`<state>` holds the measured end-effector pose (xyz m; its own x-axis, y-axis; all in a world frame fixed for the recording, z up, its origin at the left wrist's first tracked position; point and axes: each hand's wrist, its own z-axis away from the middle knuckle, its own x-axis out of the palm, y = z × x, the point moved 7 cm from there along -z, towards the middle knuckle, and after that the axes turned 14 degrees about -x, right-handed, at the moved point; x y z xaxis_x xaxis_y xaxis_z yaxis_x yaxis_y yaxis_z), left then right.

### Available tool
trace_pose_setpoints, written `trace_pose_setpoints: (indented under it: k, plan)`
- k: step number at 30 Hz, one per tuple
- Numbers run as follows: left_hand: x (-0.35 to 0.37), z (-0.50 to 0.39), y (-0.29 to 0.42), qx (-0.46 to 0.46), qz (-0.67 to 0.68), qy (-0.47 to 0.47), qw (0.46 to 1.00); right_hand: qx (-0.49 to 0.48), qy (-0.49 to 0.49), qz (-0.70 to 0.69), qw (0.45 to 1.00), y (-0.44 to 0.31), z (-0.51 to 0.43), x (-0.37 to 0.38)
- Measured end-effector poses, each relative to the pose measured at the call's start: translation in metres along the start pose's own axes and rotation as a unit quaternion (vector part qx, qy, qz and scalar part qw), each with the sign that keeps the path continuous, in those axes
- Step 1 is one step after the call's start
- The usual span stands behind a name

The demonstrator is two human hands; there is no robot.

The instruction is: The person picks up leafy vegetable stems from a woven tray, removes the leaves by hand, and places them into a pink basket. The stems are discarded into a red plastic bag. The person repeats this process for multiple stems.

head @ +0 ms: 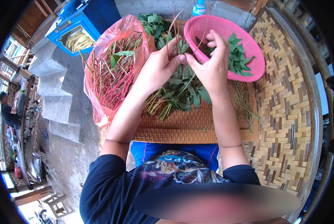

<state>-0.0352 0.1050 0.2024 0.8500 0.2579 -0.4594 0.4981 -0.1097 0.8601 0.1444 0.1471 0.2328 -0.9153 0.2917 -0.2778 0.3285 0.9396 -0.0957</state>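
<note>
My left hand (162,66) pinches a leafy sprig (183,47) between thumb and fingers, with thin reddish stems rising from it. The thumb of my right hand (214,65) reaches the sprig beside my left thumb. Its other fingers are raised and curled, apart from the thumb. Beneath both hands lies a pile of leafy green stems (181,89), their cut ends towards me. Beyond my right hand, a pink plastic colander (251,46) is tilted and holds loose green leaves (238,57). To the left stands a pinkish plastic bag (103,112) full of bare reddish stems (113,81).
A woven mat (183,126) lies under the greens, with thin stems (244,98) at its right. Woven bamboo (281,112) covers the right side. A blue box (102,16) and a small blue bottle (199,9) stand behind. Concrete steps (56,103) and a seated person (11,112) are at left.
</note>
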Motion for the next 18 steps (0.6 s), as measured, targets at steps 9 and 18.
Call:
trace_pose_setpoints:
  k: [9,18]
  plan:
    - [0.002,0.007,0.009,-0.010,-0.072,-0.012,0.997,-0.045,-0.162,-0.081,0.982,0.012,0.002,0.014]
    - [0.002,0.008,0.010,-0.020,-0.025,-0.065,0.997,0.253,-0.039,-0.452,0.855,0.050,0.021,0.020]
